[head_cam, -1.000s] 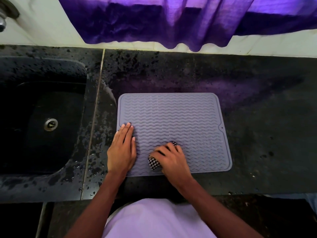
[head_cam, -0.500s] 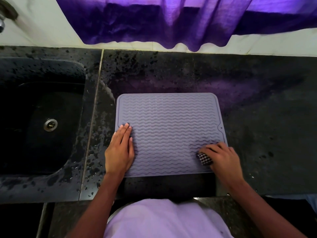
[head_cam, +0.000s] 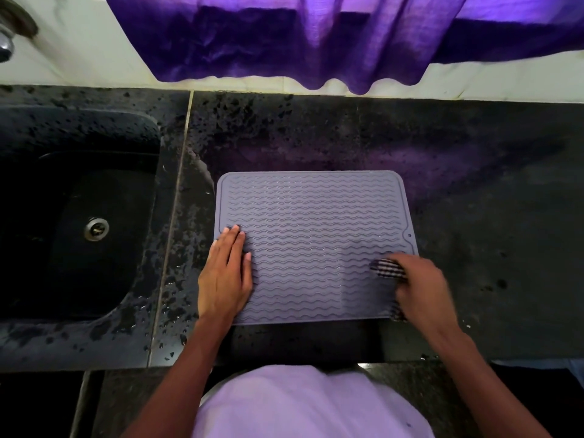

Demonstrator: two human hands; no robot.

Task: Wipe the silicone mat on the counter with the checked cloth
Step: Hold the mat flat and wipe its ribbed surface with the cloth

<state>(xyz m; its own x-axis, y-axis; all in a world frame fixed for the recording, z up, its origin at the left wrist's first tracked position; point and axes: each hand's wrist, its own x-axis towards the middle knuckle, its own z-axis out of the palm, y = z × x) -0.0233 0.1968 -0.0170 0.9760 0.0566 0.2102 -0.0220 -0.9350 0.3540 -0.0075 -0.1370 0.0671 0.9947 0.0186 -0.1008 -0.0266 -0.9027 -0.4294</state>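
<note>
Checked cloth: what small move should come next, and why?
Probably a sweep leftward across the silicone mat, slightly farther from the person: the right hand grips the checked cloth at the mat's right edge, while the left hand lies flat on its left edge.

We're in a home kitchen: a dark speckled stone tabletop (head_cam: pixel 474 216), spotted with water droplets, runs up to a sunken black sink (head_cam: pixel 94 121) with a metal drain (head_cam: pixel 96 229). A tap (head_cam: pixel 6 45) peeks in at top left against the white wall (head_cam: pixel 79 58). A purple curtain (head_cam: pixel 316 42) hangs behind, and a ridged silicone mat (head_cam: pixel 316 222) lies on the tabletop.
</note>
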